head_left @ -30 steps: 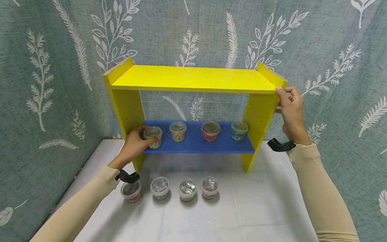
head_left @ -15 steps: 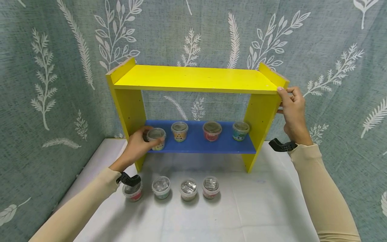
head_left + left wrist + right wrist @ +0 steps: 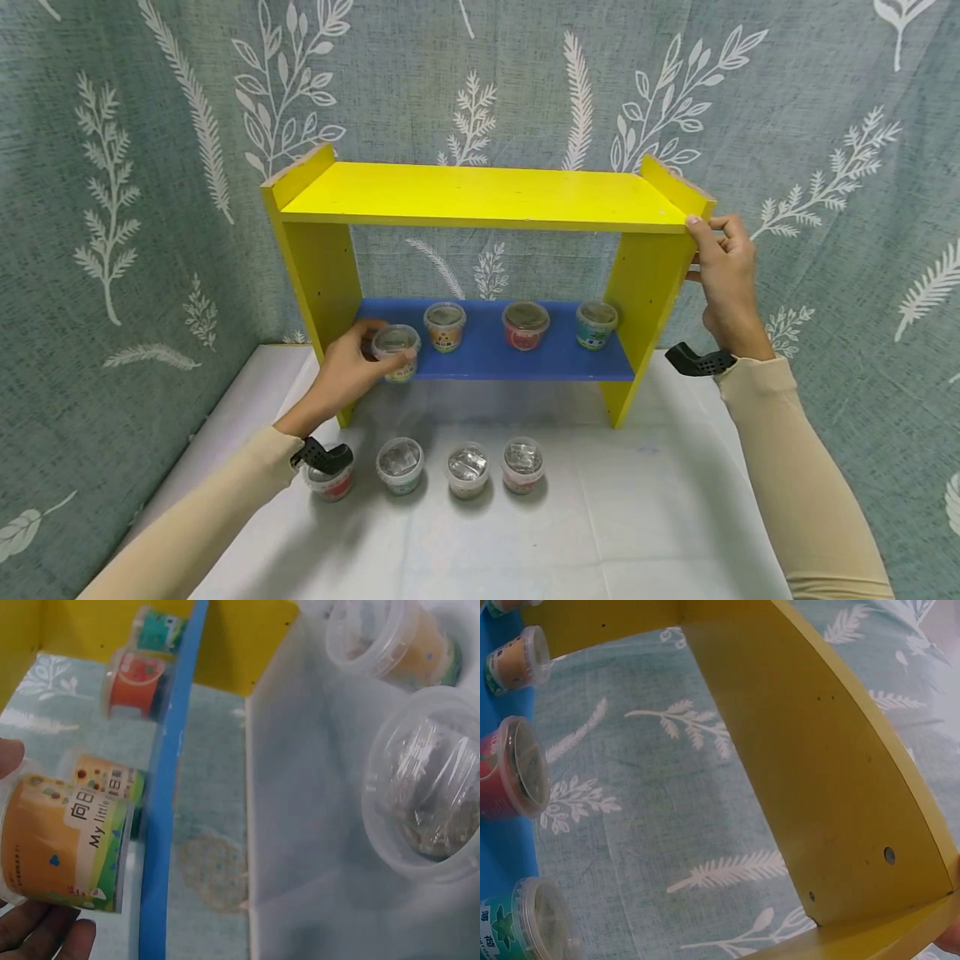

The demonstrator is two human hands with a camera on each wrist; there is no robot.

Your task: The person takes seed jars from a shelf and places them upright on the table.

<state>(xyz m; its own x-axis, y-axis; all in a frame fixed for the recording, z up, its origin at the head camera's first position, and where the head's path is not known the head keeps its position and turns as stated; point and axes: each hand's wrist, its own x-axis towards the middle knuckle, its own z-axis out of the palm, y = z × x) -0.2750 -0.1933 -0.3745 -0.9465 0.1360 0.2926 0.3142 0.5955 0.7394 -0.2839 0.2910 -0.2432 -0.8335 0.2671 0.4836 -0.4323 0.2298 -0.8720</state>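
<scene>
left hand: grips tub | right hand: grips yellow shelf

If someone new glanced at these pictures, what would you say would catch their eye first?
Probably the bright yellow shelf unit in the middle, its upper right corner held by the right hand. Next, the left hand gripping a tub near the left end of the blue shelf.

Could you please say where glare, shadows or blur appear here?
Head: glints on the table cups, soft shadows on the white table; left wrist: held cup legibly printed, upper-right cup blurry; right wrist: backdrop paler toward upper right.
</scene>
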